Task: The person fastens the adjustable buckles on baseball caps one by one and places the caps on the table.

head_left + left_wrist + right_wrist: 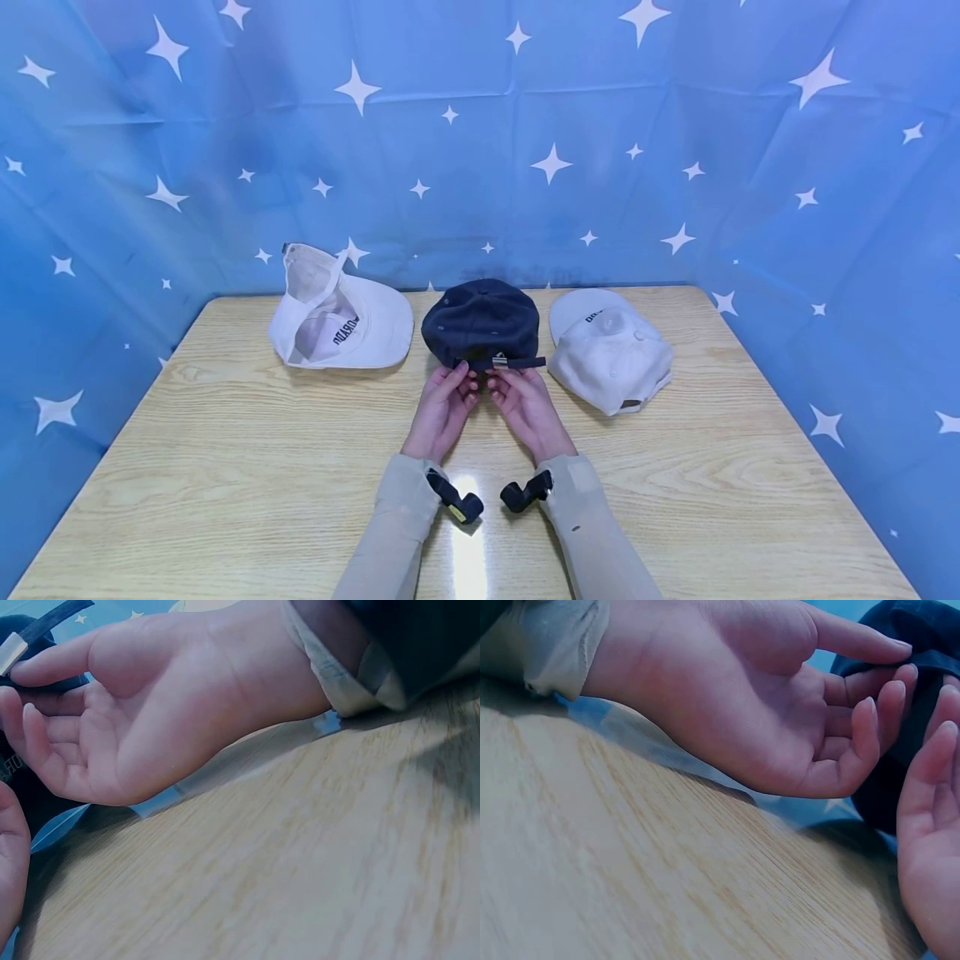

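Observation:
A navy baseball cap [480, 321] is at the far middle of the table, its back strap [531, 362] and metal buckle [500, 362] toward me. My left hand [442, 412] pinches the strap's left part between thumb and fingers. Just beside the buckle, my right hand [531, 412] pinches the strap, whose loose end sticks out to the right. Seen across from the left wrist, the right hand [172, 705] has its thumb at the buckle [11, 652]. In the right wrist view, the left hand's [735, 697] thumb lies on the dark cap [889, 772].
A white cap [375, 321] with dark lettering lies on its side at the left, its inside showing. Another white cap [611, 354] sits close on the right, brim toward the back. Behind the wooden table [225, 483] hangs a blue star-patterned cloth [480, 142].

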`<state>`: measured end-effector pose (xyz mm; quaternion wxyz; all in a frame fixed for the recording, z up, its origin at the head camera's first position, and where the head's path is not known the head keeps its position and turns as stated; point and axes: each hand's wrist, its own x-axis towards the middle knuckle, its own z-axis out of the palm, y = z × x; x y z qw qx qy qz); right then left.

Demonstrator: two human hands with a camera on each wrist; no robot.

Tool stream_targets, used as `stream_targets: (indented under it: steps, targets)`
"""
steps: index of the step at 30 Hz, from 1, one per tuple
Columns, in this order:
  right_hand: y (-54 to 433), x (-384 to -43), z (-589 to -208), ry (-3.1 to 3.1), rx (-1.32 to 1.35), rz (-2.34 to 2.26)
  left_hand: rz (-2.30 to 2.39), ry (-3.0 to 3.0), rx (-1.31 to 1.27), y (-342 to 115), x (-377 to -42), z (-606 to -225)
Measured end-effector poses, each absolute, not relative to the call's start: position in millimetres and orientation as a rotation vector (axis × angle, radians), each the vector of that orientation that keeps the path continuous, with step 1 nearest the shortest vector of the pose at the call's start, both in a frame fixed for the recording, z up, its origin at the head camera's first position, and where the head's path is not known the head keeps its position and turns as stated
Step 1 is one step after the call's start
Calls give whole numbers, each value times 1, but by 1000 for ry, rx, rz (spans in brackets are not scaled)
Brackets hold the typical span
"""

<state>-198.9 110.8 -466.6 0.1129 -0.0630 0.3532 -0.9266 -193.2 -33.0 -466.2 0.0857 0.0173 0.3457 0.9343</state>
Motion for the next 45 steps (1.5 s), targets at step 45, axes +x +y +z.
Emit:
stream_targets:
  steps: [45]
  targets:
    - [111, -196, -462, 1096, -208, -2646, 2696, 1127, 138, -33, -193, -466]
